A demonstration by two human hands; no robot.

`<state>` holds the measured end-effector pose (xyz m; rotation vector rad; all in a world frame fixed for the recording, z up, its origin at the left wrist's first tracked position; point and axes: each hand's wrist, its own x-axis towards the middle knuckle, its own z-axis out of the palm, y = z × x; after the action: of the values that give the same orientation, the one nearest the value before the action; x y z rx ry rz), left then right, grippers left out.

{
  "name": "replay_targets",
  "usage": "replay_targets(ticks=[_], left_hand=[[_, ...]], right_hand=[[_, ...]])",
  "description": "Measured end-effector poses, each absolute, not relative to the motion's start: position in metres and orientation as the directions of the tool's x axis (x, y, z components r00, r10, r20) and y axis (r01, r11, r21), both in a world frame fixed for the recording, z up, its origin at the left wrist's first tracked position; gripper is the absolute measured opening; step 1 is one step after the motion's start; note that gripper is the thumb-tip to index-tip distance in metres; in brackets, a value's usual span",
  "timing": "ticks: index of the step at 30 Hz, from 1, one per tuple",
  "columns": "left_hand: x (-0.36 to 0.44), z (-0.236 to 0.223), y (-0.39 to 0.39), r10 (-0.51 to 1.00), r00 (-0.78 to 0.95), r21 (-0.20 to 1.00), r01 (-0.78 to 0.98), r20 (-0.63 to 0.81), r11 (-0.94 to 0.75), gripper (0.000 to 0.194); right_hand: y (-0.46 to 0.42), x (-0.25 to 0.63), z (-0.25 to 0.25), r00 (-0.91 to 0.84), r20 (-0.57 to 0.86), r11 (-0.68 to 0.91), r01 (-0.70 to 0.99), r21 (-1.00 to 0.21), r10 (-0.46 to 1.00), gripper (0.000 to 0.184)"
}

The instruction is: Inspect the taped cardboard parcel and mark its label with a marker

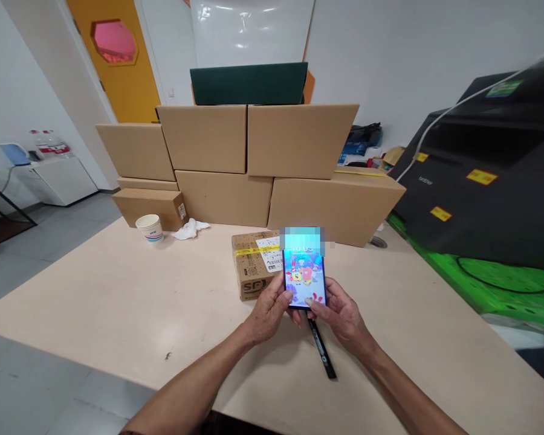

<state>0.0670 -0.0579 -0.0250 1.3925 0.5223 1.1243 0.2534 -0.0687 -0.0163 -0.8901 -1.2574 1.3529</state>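
Both my hands hold a smartphone point(303, 272) upright over the beige table point(118, 314); its lit screen shows a colourful cartoon picture. My left hand point(267, 311) grips its lower left edge, thumb on the screen. My right hand point(340, 314) cups its lower right corner, thumb at the bottom of the screen. A black pen-like tool point(323, 350) lies on the table just below my hands. Right behind the phone sits a small taped cardboard parcel point(254, 266) with a white label.
Large cardboard boxes point(254, 163) are stacked along the table's far side. A paper cup point(150, 228) and crumpled white tissue point(189, 229) lie at the left. A black printer point(489, 175) on a green mat stands at the right. A yellow door point(118, 54) is behind.
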Motion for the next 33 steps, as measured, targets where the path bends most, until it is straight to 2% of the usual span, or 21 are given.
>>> replay_targets(ticks=[8,15,19,22,29,33], left_hand=[[0.066,-0.022,-0.059,0.837,0.454,0.937,-0.298,0.305,-0.180,0.063],[0.065,-0.029,-0.059,0.886,0.409,0.964,-0.230,0.221,-0.134,0.089],[0.067,-0.034,-0.057,0.924,0.307,0.965,-0.197,0.228,-0.173,0.082],[0.068,-0.033,-0.058,0.929,0.263,0.958,-0.191,0.262,-0.216,0.074],[0.068,-0.027,-0.063,0.914,0.278,0.955,-0.121,0.295,-0.271,0.071],[0.068,-0.026,-0.062,0.914,0.269,0.953,-0.118,0.302,-0.280,0.069]], right_hand=[[-0.071,0.252,-0.021,-0.150,0.124,0.083,-0.255,-0.963,0.981,0.041],[-0.081,0.259,-0.022,0.016,-0.089,-0.072,-0.453,-0.889,0.996,0.048],[-0.079,0.286,-0.037,0.180,-0.162,-0.044,-0.527,-0.849,0.970,0.048],[-0.073,0.309,-0.046,0.251,-0.193,-0.044,-0.501,-0.865,0.949,0.043],[-0.061,0.332,-0.050,0.291,-0.368,-0.196,-0.483,-0.854,0.883,0.030],[-0.056,0.333,-0.052,0.278,-0.412,-0.247,-0.478,-0.843,0.868,0.025]])
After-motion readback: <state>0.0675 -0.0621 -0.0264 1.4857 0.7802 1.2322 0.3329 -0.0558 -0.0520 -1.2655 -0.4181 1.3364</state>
